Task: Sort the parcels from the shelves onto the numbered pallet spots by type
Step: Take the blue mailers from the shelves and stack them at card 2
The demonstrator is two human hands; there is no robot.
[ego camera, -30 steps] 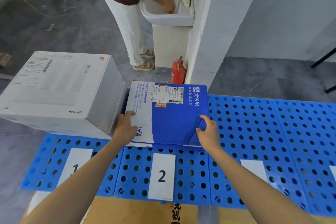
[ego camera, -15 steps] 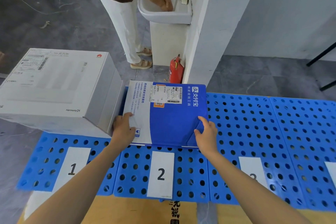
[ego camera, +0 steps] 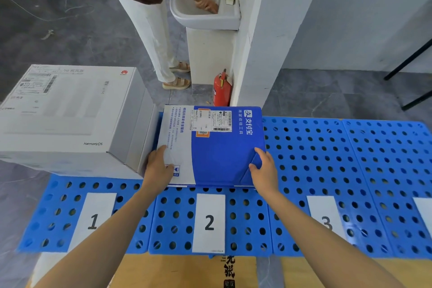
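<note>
Currently blue parcel (ego camera: 219, 147) lies flat on pallet (ego camera: 350, 166) behind label 2 (ego camera: 208, 222), touching the white box (ego camera: 70, 114) on spot 1. Left hand (ego camera: 159, 166) and right hand (ego camera: 265, 170) grip its near corners.

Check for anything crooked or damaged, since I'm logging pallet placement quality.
The white Huawei box overhangs the left edge of the blue pallet behind label 1. The blue-and-white parcel sits squarely behind label 2.

warehouse floor — numbered blue pallets (ego camera: 350, 170), parcels (ego camera: 70, 112).
</note>
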